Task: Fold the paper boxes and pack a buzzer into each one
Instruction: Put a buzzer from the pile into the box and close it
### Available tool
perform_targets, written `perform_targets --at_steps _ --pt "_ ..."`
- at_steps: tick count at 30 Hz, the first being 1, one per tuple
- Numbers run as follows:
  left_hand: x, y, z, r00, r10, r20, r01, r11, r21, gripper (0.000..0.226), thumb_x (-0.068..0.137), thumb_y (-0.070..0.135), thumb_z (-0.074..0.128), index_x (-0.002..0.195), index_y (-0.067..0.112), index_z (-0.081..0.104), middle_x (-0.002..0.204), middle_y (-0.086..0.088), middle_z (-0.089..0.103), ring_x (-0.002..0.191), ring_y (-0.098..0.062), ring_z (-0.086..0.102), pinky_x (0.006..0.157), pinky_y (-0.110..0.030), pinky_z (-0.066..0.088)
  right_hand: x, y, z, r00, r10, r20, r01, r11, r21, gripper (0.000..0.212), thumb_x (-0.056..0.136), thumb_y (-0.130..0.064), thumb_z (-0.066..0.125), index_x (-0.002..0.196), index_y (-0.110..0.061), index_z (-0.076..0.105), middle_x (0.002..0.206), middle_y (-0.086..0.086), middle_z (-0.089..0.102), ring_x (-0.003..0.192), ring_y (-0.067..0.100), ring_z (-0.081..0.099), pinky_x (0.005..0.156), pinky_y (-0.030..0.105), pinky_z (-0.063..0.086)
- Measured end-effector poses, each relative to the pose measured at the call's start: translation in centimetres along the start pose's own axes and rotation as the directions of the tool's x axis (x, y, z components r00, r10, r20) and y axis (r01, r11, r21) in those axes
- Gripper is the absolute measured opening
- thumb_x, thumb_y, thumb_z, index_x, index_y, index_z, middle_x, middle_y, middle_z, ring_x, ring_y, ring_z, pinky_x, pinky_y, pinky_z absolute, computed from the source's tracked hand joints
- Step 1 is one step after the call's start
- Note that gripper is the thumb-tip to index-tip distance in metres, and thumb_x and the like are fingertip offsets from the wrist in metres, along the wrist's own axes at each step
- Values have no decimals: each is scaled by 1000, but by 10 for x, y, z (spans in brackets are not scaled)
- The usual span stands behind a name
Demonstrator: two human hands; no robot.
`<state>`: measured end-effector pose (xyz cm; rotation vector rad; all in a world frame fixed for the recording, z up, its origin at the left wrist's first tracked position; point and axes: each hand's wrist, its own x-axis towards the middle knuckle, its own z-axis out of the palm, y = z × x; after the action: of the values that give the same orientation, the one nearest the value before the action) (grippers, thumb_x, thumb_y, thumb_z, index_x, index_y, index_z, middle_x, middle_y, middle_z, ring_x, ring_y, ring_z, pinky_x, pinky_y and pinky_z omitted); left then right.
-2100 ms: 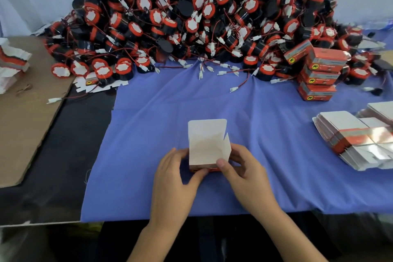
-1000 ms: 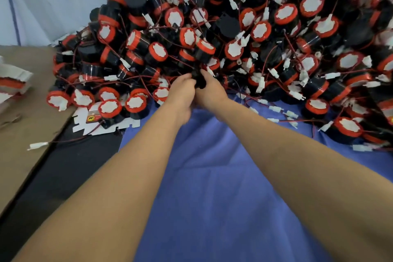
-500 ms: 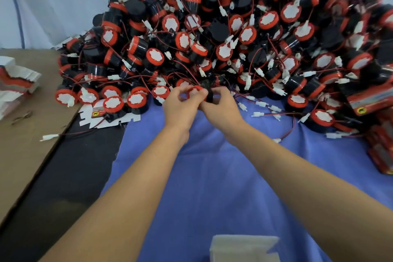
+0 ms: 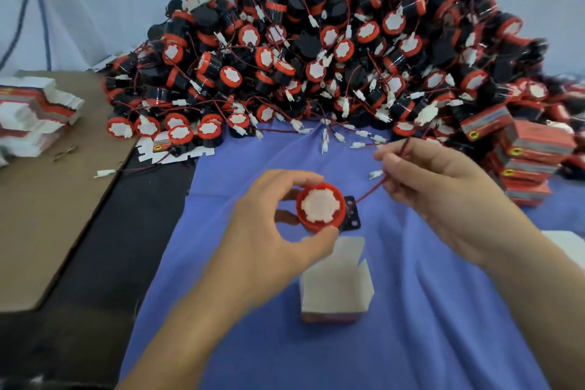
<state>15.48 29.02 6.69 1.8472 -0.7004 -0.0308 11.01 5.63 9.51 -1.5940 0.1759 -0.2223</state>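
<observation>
Buzzer, round black plastic with a red rim and white face [image 4: 320,207], feels light and rigid in my left hand's [image 4: 272,231] curled fingertips, close by the open white paper box [image 4: 335,285], while my right hand [image 4: 443,196] pinches its thin, floppy red wire [image 4: 370,190].
</observation>
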Motion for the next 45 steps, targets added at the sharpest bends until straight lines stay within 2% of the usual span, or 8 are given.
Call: perform_targets --at_steps 5,9,12,22,26,35,40,45 --pt "-39 16 11 993 53 110 -76 973 218 42 78 30 82 117 34 66 115 18 60 112 -3 60 91 -18 49 -45 -10 -2 986 -141 -84 123 974 -191 16 100 -11 63 89 -17 74 78 -1 71 71 13 73 66 20 57" --pt "-51 15 19 979 62 197 -155 849 505 46 78 40 71 123 32 68 113 17 61 110 -7 53 95 -24 42 -60 5 12 986 -161 -39 116 838 -534 14 96 -14 66 86 -24 67 76 -9 73 69 15 74 68 41 61" --pt "-56 4 22 967 78 243 -224 713 664 42 76 34 73 118 26 73 110 14 65 110 -20 55 90 -38 46 -67 18 20 982 -183 45 171 760 -627 22 91 -13 69 84 -29 56 75 -10 71 65 11 67 62 26 54" --pt "-81 -33 39 963 107 248 -264 561 784 34 94 48 44 109 33 69 112 10 58 111 -25 47 88 -38 39 -70 32 48 986 -101 135 168 573 -802 23 94 -39 59 78 -22 54 69 -8 66 60 13 57 56 35 51" --pt "-85 -33 44 975 119 187 -221 504 835 27 97 46 54 114 36 73 116 8 62 109 -27 47 86 -41 39 -67 29 57 981 -141 136 191 540 -820 14 95 -24 55 83 -20 49 62 1 59 61 25 54 55 41 49" --pt "-89 -45 54 984 104 147 -180 573 799 42 73 26 91 110 34 74 111 -1 65 96 -32 63 71 -45 53 -65 38 84 951 58 303 259 386 -886 15 84 -6 50 88 -20 45 81 -2 56 70 22 45 55 36 39" --pt "-97 -60 53 998 47 52 -62 939 338 31 103 48 52 125 36 70 125 18 56 110 -15 53 91 -30 49 -73 43 79 918 74 390 340 363 -868 11 96 -14 49 97 -23 41 97 -8 57 73 22 56 62 41 52" --pt "-98 -70 58 992 127 3 -123 949 289 27 103 42 56 119 30 74 129 16 54 111 -17 54 91 -27 48 -73 49 79 921 61 385 352 296 -888 9 100 -19 46 101 -24 39 103 -8 56 71 21 55 60 39 49"
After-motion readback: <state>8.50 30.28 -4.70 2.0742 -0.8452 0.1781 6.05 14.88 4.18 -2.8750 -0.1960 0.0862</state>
